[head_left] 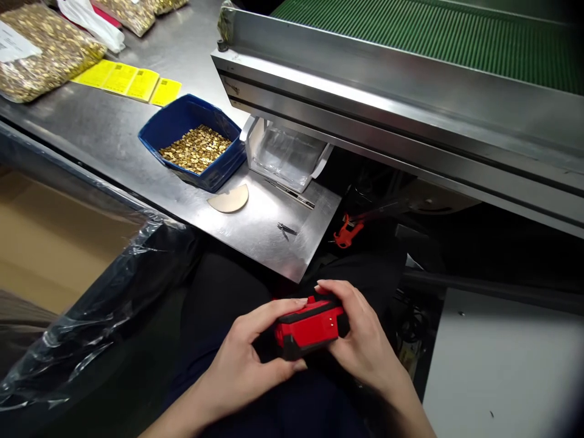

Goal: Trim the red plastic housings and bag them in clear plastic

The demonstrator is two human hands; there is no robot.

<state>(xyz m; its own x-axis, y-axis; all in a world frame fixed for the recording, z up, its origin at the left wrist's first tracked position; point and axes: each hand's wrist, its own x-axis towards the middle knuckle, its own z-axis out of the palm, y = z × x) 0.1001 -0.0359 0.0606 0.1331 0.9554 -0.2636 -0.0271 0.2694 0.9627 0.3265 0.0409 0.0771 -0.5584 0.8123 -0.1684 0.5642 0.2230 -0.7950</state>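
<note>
Two hands, left (pixel 249 356) and right (pixel 358 328), half-curled, gripping red-black device (pixel 310 328) between fingers and thumbs.

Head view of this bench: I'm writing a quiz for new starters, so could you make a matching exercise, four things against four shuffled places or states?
1. Blue bin
2. Yellow labels
3. Red-and-black device
4. Green ribbed belt

A. On the metal table, beside a clear bag
B. Beyond the metal rail
C. Holding small gold-coloured pieces
D. Between the left hand and right hand

Pairs: 1-C, 2-A, 3-D, 4-B
</note>
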